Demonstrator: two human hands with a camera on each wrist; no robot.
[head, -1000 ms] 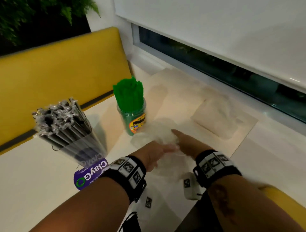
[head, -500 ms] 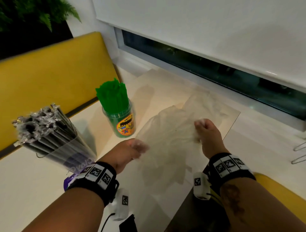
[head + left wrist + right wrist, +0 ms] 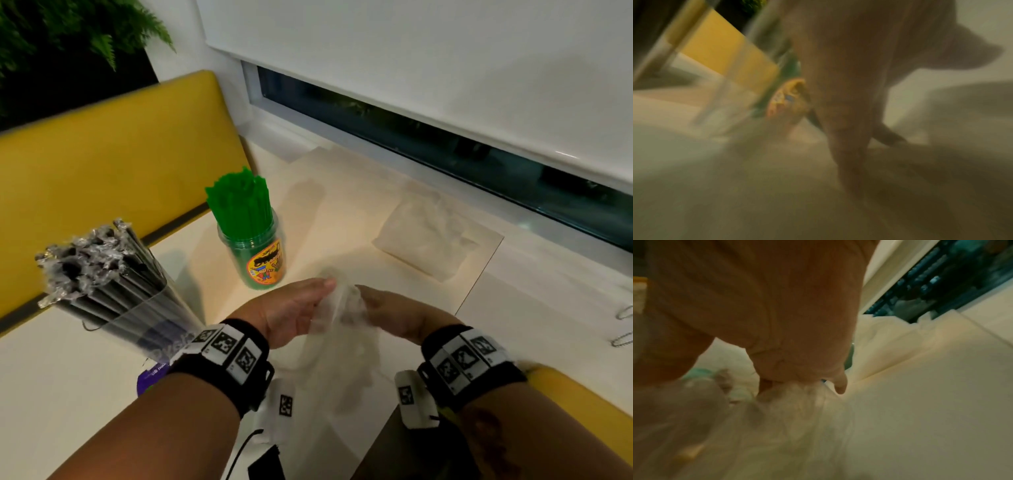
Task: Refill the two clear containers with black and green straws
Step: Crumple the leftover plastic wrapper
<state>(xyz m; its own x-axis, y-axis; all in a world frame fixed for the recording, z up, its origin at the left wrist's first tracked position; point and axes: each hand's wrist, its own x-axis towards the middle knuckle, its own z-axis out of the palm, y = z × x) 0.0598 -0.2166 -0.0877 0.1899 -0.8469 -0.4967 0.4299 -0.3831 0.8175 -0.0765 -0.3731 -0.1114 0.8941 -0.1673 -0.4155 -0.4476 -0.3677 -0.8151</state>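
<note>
A: How far along does the refill look?

B: Nearly finished, I'd judge. The round clear jar [image 3: 255, 255] is packed with green straws [image 3: 239, 202] that stand well above its rim. Left of that jar, and nearer the person, the taller clear container [image 3: 144, 318] leans, crammed with black straws [image 3: 102, 270] whose film-wrapped tips poke out at the top.

A: So what is left?

B: Tidying, by the look of it. Just in front of the jar, both hands are busy with an empty clear plastic bag [image 3: 342, 342]. The left hand [image 3: 291, 311] has its fingers fairly straight against the film. The right hand [image 3: 390, 315], seen from its wrist camera, has fingers curled into a bunch of the plastic. Right of the jar, towards the window, a second flattened clear bag [image 3: 424, 240] lies on the counter [image 3: 51, 394].

A: Any straws loose on the counter?

B: None that I can see.

A: Can you read any writing?

B: The jar carries a yellow and orange cartoon label [image 3: 265, 265], but its lettering is too blurred to read. A purple label [image 3: 150, 377] shows at the foot of the tall container, mostly hidden behind the left wristband, and I can't make out the text there either.
</note>
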